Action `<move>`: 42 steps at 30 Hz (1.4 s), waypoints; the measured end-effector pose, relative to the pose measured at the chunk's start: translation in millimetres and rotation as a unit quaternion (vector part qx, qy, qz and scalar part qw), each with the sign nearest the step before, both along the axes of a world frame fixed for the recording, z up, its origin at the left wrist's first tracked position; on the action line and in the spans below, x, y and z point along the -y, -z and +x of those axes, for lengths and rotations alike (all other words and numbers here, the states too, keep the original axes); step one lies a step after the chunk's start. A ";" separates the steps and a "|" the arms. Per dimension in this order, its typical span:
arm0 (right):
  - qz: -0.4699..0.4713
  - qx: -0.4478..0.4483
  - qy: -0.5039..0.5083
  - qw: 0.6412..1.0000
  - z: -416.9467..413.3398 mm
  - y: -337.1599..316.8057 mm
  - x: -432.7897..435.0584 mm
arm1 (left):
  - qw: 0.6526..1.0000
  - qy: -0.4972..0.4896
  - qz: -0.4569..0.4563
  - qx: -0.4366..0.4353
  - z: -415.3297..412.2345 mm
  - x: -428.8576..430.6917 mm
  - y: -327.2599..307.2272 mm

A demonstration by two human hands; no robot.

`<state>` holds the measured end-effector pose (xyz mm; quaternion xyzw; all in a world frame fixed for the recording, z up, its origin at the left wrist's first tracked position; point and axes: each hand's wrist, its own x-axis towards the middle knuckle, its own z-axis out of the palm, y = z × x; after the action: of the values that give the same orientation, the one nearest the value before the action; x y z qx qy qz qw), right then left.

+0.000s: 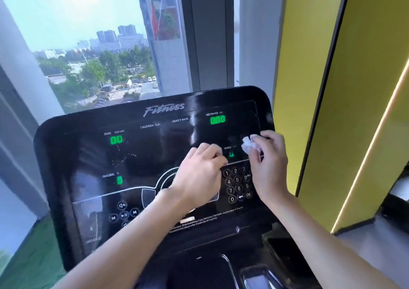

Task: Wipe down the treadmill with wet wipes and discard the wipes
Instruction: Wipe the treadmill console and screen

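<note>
Wipe point(249, 146), crumpled, sits pinched in the right hand's point(269, 162) fingers point(256, 156) at the treadmill console's point(155, 138) right edge above the keypad point(238, 184), left hand point(199, 169) just beside, curled on what I can't tell, panel stretching leftward.

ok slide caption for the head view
Right hand holds a crumpled wet wipe over the treadmill console; left hand rests beside the keypad.
</note>
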<state>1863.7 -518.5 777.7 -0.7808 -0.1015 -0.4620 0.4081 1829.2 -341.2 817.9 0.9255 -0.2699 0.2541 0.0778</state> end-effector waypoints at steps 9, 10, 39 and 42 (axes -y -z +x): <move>0.043 -0.025 0.107 0.993 54.8 -61.2 -29.7 | 0.992 -0.116 -0.009 0.054 16.0 -53.4 -75.4; 0.007 -0.002 0.079 0.997 50.2 -61.5 -44.6 | 0.991 -0.119 -0.017 0.056 14.1 -58.5 -77.3; -0.260 0.052 -0.215 0.940 -74.0 -18.8 -287.7 | 0.964 -0.240 -0.104 0.054 -55.2 -233.3 -57.0; -0.218 0.044 -0.222 0.949 -73.7 -18.5 -278.9 | 0.960 -0.243 -0.130 0.059 -66.0 -242.8 -48.1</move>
<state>1790.1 -239.6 796.2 -0.7871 -0.3888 -0.3604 0.3154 1763.2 -98.4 866.0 0.9284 -0.0058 0.3523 0.1177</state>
